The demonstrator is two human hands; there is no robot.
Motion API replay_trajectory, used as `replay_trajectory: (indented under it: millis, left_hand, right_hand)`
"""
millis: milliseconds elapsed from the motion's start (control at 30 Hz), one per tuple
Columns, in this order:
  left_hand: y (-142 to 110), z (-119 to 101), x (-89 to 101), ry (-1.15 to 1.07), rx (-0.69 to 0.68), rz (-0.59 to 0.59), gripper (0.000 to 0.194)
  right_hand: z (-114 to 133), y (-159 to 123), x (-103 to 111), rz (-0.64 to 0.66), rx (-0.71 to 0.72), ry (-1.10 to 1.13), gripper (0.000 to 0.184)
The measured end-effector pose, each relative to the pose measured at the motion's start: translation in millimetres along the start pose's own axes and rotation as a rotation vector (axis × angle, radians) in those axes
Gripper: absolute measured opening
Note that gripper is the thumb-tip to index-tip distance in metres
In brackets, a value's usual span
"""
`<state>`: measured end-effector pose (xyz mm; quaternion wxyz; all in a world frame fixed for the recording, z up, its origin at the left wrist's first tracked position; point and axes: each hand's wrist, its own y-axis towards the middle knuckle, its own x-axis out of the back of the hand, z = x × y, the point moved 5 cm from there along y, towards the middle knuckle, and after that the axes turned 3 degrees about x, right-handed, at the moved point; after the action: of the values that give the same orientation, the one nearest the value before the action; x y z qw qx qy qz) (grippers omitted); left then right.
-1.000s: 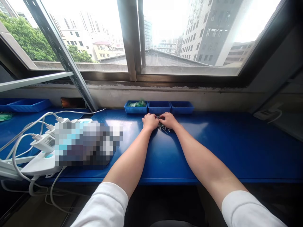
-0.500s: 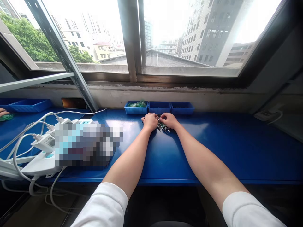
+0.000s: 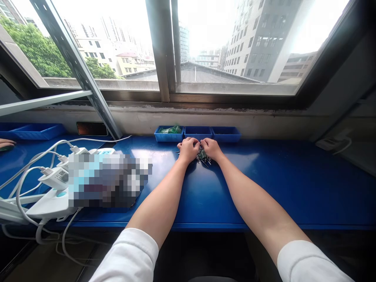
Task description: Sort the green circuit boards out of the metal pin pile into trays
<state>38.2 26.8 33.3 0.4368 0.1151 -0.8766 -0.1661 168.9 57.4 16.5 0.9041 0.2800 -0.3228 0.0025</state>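
My left hand (image 3: 188, 149) and my right hand (image 3: 210, 147) rest side by side on the blue bench (image 3: 264, 184), fingers curled and pinched together over a small heap of thin dark metal parts (image 3: 202, 156). What the fingertips pinch is too small to name. Just beyond the hands stand three small blue trays in a row: the left tray (image 3: 169, 133) holds green pieces, the middle tray (image 3: 197, 132) and the right tray (image 3: 226, 133) look nearly bare.
A white power strip with plugs and cables (image 3: 55, 176) lies at the left, beside a blurred patch. Another blue tray (image 3: 35, 130) sits far left, where another person's fingers (image 3: 6, 143) show. The window sill runs behind the trays.
Both hands have crept a little farther from me, toward the trays, staying pinched over the heap. At far left, another person's fingers have come into view.
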Motion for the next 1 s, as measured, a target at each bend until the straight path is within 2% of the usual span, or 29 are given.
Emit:
replay_trajectory:
  millis: [200,267,367,433,533,633,700,833,1000]
  left_hand:
    - [0.3,-1.5,-2.2,-0.003,-0.071,0.029,0.018]
    - [1.6,0.5,-2.4,0.006,-0.057,0.022,0.019]
    - [3.3,4.1,-2.6,0.017,-0.013,0.026,0.021]
    - [3.8,5.6,-2.4,0.011,0.005,0.021,0.022]
    - [4.2,5.9,-2.7,-0.001,-0.007,0.006,0.022]
    - [5.6,9.7,-2.3,-0.006,0.025,-0.031,0.022]
    - [7.2,15.7,-1.5,-0.004,0.099,-0.058,0.023]
    - [9.5,27.9,-2.7,0.030,0.252,-0.033,0.024]
    - [9.7,30.1,-6.7,0.073,0.267,0.035,0.025]
  right_hand:
    - [3.4,-0.4,3.1,-0.039,-0.017,-0.051,0.040]
    - [4.1,-0.4,2.3,-0.029,-0.028,0.052,0.039]
    - [4.9,0.0,1.9,-0.024,-0.059,0.340,0.028]
    - [6.1,0.3,2.4,-0.011,-0.071,0.491,0.028]
    - [6.3,0.6,4.1,0.012,-0.095,0.575,0.028]
    - [1.8,1.4,7.8,-0.034,-0.117,0.594,0.026]
    - [-1.8,2.1,12.0,-0.101,-0.107,0.540,0.026]
    - [-6.1,1.9,20.3,-0.204,-0.105,0.229,0.027]
    - [-6.1,0.9,21.0,-0.225,-0.095,-0.021,0.039]
